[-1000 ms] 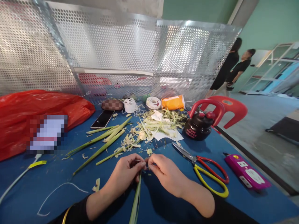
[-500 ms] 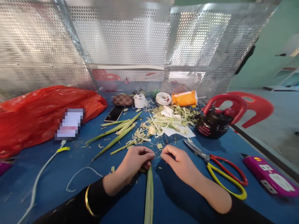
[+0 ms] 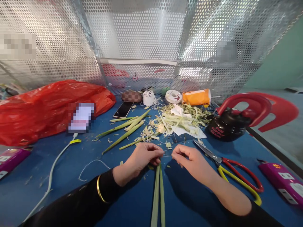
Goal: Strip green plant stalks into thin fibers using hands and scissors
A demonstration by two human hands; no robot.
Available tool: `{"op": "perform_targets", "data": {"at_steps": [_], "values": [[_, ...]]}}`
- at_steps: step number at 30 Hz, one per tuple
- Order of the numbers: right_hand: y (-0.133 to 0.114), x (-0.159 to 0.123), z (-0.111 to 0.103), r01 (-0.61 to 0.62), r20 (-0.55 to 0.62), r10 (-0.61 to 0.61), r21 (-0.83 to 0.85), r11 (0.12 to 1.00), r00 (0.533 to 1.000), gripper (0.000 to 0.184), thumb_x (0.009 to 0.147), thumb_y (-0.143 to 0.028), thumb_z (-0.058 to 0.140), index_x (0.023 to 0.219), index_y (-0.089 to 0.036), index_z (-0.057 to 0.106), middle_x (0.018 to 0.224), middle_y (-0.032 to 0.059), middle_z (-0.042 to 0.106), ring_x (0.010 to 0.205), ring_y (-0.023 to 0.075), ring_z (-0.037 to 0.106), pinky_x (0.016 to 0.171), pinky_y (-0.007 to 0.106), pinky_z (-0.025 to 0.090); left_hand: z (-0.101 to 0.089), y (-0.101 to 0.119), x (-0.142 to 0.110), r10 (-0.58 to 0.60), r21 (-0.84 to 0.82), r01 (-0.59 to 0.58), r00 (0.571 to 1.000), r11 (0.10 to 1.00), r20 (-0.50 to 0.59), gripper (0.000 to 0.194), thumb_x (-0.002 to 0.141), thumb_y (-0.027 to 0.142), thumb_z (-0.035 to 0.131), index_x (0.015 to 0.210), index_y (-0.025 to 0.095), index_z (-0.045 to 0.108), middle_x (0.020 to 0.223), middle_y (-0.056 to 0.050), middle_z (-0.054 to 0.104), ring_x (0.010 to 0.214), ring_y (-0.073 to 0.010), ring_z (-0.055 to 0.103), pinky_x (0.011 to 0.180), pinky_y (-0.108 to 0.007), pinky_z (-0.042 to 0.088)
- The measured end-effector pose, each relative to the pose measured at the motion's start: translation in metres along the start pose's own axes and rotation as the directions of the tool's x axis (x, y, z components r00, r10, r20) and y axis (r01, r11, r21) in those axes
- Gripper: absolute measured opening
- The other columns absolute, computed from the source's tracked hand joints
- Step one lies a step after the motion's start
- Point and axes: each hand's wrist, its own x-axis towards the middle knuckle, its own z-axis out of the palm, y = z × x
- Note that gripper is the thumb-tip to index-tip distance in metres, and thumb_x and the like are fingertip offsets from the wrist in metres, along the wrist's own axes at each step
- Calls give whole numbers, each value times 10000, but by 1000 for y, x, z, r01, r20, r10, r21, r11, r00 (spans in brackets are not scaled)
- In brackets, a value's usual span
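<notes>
The fingers of my left hand point(image 3: 147, 159) are closed on the upper ends of long green leaf strips point(image 3: 155, 195), which hang down toward the front edge of view as two slightly parted lengths. A thin white thread point(image 3: 167, 155) spans the small gap between my hands. Its right end runs into the pinched fingertips of my right hand point(image 3: 190, 159). How the thread meets the strips is hidden behind my left fingers. Scissors point(image 3: 219, 160) with red and yellow handles lie partly open beside my right hand. Several pointed green leaves point(image 3: 125, 134) lie beyond my left hand.
Leaf scraps point(image 3: 177, 121) are heaped beyond my hands. A black pot-shaped thing with a red handle point(image 3: 227, 126) stands right. Behind are a thread spool point(image 3: 149, 98), a tape roll point(image 3: 173, 96) and a phone point(image 3: 123, 109). A red plastic bag point(image 3: 52, 110) and charging cable point(image 3: 53, 173) lie left.
The view has turned a little left, so everything sits farther right. The lower parts of the leaf strips have spread apart. Both hands keep their pinch, with the thread still between them.
</notes>
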Motion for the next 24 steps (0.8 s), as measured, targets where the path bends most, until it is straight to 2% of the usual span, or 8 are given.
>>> {"op": "perform_targets", "data": {"at_steps": [3,8,17,21,24], "values": [[1,3,6,-31,-2,31,90,995,1000,211,863,-312,517,681,-206,524,565,-50,471,537,120,459,540,251,364,6,-5,-2,41,76,-42,999,996,13,70,711,200,690,737,143,658,508,36,593,450,-70,555,486,-177,441],[-1,6,15,-46,-47,57,215,975,997,233,837,-350,553,663,-196,554,562,-46,490,536,117,472,554,252,388,6,-10,0,82,95,-85,996,992,30,141,649,202,725,703,164,600,521,39,598,499,-115,620,484,-196,459],[-6,8,19,-98,-39,116,309,946,992,211,802,-333,591,656,-183,608,568,-33,544,527,115,506,578,269,433,5,-11,0,100,180,-108,993,978,55,71,665,217,686,698,155,696,596,8,655,523,-98,611,519,-194,459],[-3,8,18,-79,-98,117,328,941,988,197,796,-337,593,676,-183,621,583,-32,542,528,114,509,567,266,424,6,-5,-1,50,164,-56,998,985,41,55,698,211,669,698,157,660,524,16,629,516,-112,617,511,-197,461],[1,7,14,-87,-148,147,352,932,978,197,785,-350,586,682,-186,618,585,-30,532,527,118,501,560,271,407,6,1,-3,9,145,-14,999,989,35,61,745,203,641,709,154,642,516,11,633,483,-92,591,504,-187,454]]}}
